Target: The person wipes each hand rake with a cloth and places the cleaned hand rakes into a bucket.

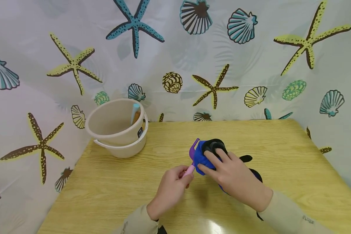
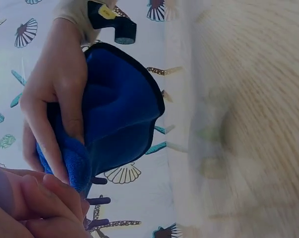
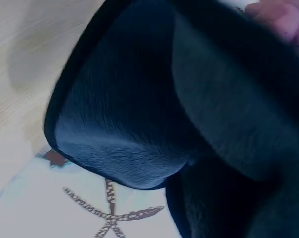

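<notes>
My left hand [image 1: 171, 185] grips the pink handle [image 1: 189, 170] of a small hand rake above the wooden table. Its purple head [image 1: 193, 150] points away from me, and several dark tines [image 2: 100, 201] stick out past the cloth in the left wrist view. A blue cloth with black edging [image 1: 201, 158] is bunched in my right hand [image 1: 231, 175], whose fingers press it around the rake just beyond the handle. Loose folds hang below that hand; in the right wrist view the cloth [image 3: 114, 114] fills most of the picture and hides the rake.
A beige bucket [image 1: 120, 140] with a white handle stands at the table's back left. Inside it lean a light-blue item [image 1: 135, 112] and a brown one [image 1: 136, 117]. Behind the table [image 1: 128, 191] hangs a curtain [image 1: 169, 48] printed with starfish and shells.
</notes>
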Demonstrator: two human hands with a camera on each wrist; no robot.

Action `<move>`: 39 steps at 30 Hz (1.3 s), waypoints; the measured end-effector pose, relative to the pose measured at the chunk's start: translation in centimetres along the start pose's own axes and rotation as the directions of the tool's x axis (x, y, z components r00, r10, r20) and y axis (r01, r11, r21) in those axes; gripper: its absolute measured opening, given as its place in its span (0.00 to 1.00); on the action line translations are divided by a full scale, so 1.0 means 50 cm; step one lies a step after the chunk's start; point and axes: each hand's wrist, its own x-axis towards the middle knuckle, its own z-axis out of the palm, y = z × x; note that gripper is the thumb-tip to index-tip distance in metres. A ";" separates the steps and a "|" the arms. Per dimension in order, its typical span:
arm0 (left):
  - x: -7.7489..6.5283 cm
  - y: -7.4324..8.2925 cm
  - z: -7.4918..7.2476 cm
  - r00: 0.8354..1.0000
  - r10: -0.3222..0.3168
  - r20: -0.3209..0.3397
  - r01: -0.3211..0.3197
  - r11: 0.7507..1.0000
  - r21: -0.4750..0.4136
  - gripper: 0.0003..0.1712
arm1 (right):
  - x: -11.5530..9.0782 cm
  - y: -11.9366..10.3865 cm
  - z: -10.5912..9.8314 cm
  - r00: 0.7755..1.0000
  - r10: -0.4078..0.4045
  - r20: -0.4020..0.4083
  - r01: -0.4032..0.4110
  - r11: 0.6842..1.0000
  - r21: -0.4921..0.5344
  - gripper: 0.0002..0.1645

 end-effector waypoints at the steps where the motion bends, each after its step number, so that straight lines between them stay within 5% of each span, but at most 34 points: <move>1: 0.001 0.000 -0.001 1.000 -0.004 0.001 0.004 1.000 -0.012 0.15 | 0.000 0.004 0.002 1.000 0.003 -0.006 -0.003 1.000 -0.002 0.31; 7: -0.003 0.000 -0.005 1.000 -0.007 0.020 0.008 0.998 -0.056 0.09 | -0.002 0.034 0.001 0.998 0.068 -0.002 -0.068 0.996 -0.065 0.32; 12: -0.014 0.001 -0.002 0.998 0.056 0.028 -0.057 0.997 0.053 0.08 | 0.013 0.047 -0.001 0.993 0.121 0.008 -0.121 0.993 -0.010 0.32; 22: -0.012 0.001 0.012 0.973 0.229 0.036 -0.229 0.926 0.300 0.17 | 0.074 0.009 0.004 1.000 -0.020 0.020 0.019 0.999 0.027 0.27; 27: -0.018 -0.002 0.017 0.967 0.248 0.061 -0.253 0.903 0.346 0.15 | 0.090 0.028 0.014 0.998 0.017 0.062 -0.015 1.000 -0.023 0.24; 39: -0.019 -0.011 0.015 0.972 0.235 0.017 -0.229 0.928 0.294 0.08 | 0.072 0.074 0.016 0.976 0.189 0.109 -0.186 0.982 -0.037 0.32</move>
